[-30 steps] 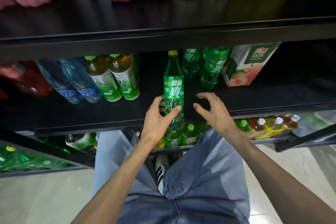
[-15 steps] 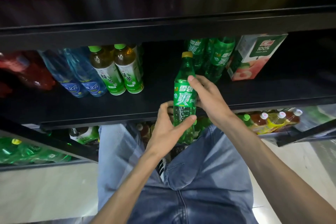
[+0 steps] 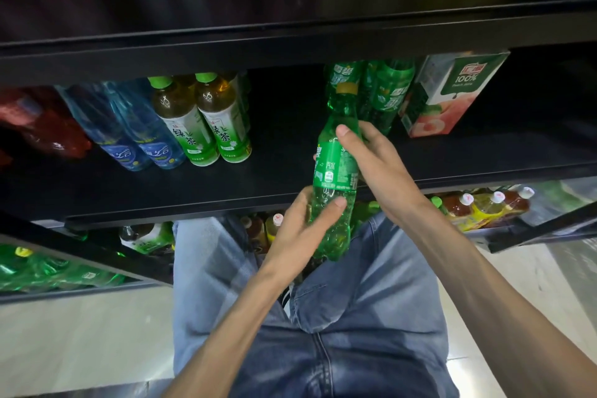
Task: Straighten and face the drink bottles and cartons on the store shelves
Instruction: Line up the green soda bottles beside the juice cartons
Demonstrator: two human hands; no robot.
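A green soda bottle [image 3: 336,168] with a yellow cap is held in front of the middle shelf [image 3: 281,171], its base below the shelf's front edge. My left hand [image 3: 302,236] grips its lower body, thumb across the front. My right hand [image 3: 378,165] holds its upper part, thumb on the shoulder above the label. The label's back side with small print faces me. More green soda bottles [image 3: 387,94] stand deeper on the shelf behind it.
Two green tea bottles [image 3: 206,126] and two blue water bottles [image 3: 135,136] stand to the left, red bottles [image 3: 48,129] beyond them. A peach juice carton [image 3: 452,94] stands to the right. Iced tea bottles [image 3: 484,207] lie on the lower shelf. My jeans-clad knees fill the foreground.
The bottle stood on the shelf under my left hand a second ago. Both hands now hold it lifted off the shelf toward me, and its label has turned from front logo to back print.
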